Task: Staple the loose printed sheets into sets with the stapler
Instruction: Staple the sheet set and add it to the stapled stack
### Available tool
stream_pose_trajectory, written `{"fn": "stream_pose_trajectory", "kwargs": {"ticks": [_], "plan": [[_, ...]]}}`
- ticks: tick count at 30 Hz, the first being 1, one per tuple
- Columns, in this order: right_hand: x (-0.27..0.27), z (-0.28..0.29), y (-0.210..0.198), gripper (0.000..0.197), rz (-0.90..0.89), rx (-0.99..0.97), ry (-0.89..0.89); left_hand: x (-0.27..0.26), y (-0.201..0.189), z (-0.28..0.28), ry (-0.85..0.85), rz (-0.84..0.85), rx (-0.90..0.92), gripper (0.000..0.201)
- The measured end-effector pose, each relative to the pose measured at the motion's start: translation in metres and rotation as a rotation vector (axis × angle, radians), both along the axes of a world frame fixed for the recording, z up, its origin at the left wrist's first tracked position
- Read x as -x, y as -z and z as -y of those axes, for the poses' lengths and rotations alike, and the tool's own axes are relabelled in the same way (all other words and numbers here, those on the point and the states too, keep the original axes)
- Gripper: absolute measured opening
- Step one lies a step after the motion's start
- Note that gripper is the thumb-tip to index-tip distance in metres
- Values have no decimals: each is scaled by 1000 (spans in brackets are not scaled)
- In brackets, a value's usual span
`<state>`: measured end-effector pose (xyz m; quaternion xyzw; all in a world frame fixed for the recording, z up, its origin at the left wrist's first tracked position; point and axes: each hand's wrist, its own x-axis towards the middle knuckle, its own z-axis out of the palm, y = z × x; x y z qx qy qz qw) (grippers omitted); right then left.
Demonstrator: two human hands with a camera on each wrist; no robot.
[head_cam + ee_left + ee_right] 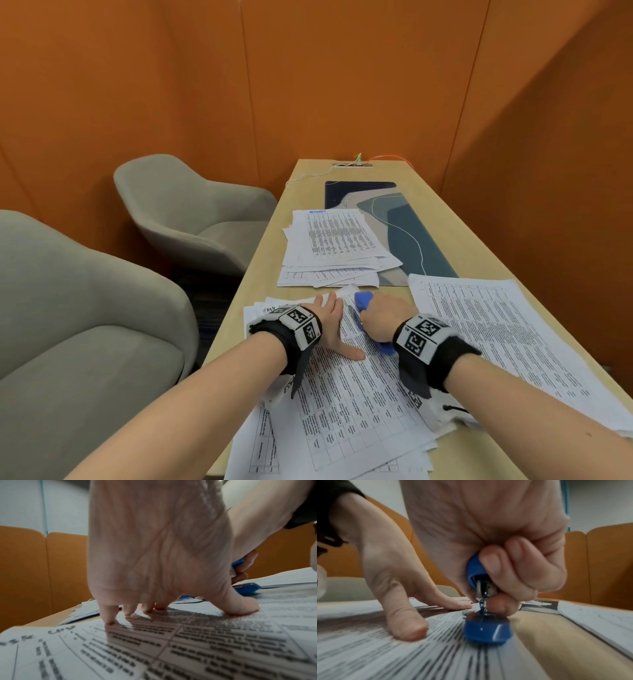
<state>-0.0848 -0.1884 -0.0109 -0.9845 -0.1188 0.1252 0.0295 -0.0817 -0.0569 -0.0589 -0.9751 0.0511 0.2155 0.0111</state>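
A loose pile of printed sheets (pixel 346 411) lies on the table in front of me. My left hand (pixel 334 325) presses flat on its top sheet (pixel 205 649), fingers (pixel 109 615) spread and straight. My right hand (pixel 383 313) grips the blue stapler (pixel 363 299) at the pile's upper right edge. In the right wrist view the stapler (pixel 488 628) has its base on the paper, and my curled fingers (pixel 501 563) wrap its raised top arm. The left thumb (pixel 409 627) rests just left of the base. In the left wrist view the stapler (pixel 247 589) shows behind the thumb.
A second stack of printed sheets (pixel 335 246) lies farther up the table, partly on a blue patterned desk mat (pixel 411 233). Another stack (pixel 507 329) lies to the right. Two grey armchairs (pixel 191 212) stand left of the wooden table (pixel 486 226). Orange walls enclose the booth.
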Motion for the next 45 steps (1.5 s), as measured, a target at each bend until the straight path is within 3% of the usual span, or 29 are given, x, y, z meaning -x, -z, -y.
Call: {"fn": "stream_pose_trajectory", "kwargs": {"ticks": [9, 12, 18, 26, 35, 45], "plan": [[-5, -2, 11, 31, -15, -90, 48, 3, -7, 2, -26, 2, -28, 120], [1, 4, 4, 32, -9, -110, -43, 6, -13, 5, -48, -3, -13, 121], [-4, 18, 10, 53, -142, -156, -85, 21, -19, 17, -161, -66, 13, 124], [-9, 11, 28, 51, -2, -122, -32, 31, -28, 24, -133, -20, -22, 122], [-20, 3, 25, 45, 17, -89, -30, 25, -19, 18, -174, -48, -16, 130], [-31, -10, 20, 45, 4, -110, 4, 28, -24, 21, -164, -29, 26, 124]]}}
